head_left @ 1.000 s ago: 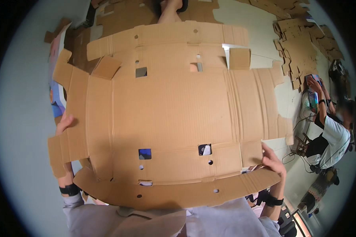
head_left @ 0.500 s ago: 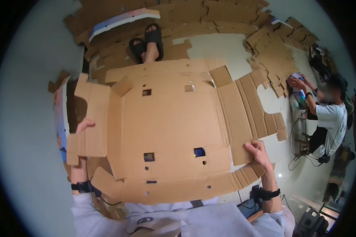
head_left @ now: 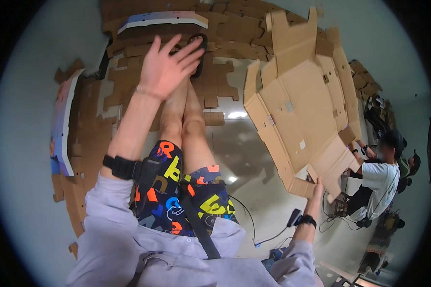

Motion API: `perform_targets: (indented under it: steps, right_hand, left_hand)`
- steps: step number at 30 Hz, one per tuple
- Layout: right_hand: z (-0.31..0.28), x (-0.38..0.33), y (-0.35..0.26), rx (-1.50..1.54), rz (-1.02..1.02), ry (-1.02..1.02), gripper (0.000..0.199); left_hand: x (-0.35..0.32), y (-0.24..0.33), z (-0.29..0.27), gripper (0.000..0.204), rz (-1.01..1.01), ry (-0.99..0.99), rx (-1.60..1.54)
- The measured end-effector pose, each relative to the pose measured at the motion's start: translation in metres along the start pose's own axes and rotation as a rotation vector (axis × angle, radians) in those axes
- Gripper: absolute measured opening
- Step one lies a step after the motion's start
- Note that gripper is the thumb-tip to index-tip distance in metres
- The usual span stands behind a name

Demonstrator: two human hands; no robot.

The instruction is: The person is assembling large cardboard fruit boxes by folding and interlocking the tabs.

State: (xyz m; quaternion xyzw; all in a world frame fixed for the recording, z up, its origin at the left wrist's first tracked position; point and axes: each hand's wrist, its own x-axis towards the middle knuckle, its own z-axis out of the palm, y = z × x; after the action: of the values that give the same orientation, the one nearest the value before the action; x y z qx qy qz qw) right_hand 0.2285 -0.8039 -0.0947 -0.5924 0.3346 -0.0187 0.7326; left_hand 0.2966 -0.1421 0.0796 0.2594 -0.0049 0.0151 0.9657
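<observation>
Risk of dropping: flattened cardboard box blank (head_left: 304, 103) hangs tilted at the person's right, above the floor (head_left: 246, 158), pinched at its lower edge by right hand (head_left: 316, 187) alone, while left hand (head_left: 166, 67) is raised, fingers spread and empty.

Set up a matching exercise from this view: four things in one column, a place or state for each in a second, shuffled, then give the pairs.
Things:
1. left hand
2. right hand
3. flat cardboard box blank
4. seated person in white shirt

States:
A. far right of the room
B. open, fingers spread, holding nothing
C. lifted off the floor, tilted
D. gripping a cardboard edge

Pairs: 1-B, 2-D, 3-C, 4-A
</observation>
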Motion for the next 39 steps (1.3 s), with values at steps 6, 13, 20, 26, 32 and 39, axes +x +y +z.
perform_targets:
  steps: [6,13,20,26,32,39]
  right_hand:
    - [-0.007,-0.003,0.176,-0.469,0.243,0.218,0.032]
    - [0.047,-0.102,0.336,-1.017,0.435,-0.463,0.042]
    - [0.08,-0.114,0.339,-1.081,0.302,-0.869,0.035]
    - [0.127,-0.082,0.279,-1.08,-0.063,-0.879,0.032]
    - [0.152,-0.09,0.248,-0.798,-0.266,-0.629,0.032]
    - [0.157,-0.121,0.275,-0.958,0.024,-0.636,0.032]
  left_hand:
    - [-0.159,-0.013,-0.179,0.05,-0.21,0.575,0.06]
    - [-0.432,-0.009,-0.293,0.045,0.143,1.229,-0.218]
    - [-0.45,-0.009,-0.316,0.041,0.275,1.229,-0.245]
    - [-0.361,0.007,-0.252,0.034,0.335,0.914,-0.227]
    - [-0.341,0.034,-0.208,0.03,0.284,0.806,-0.099]
    - [-0.355,0.013,-0.242,0.03,0.236,1.007,-0.147]
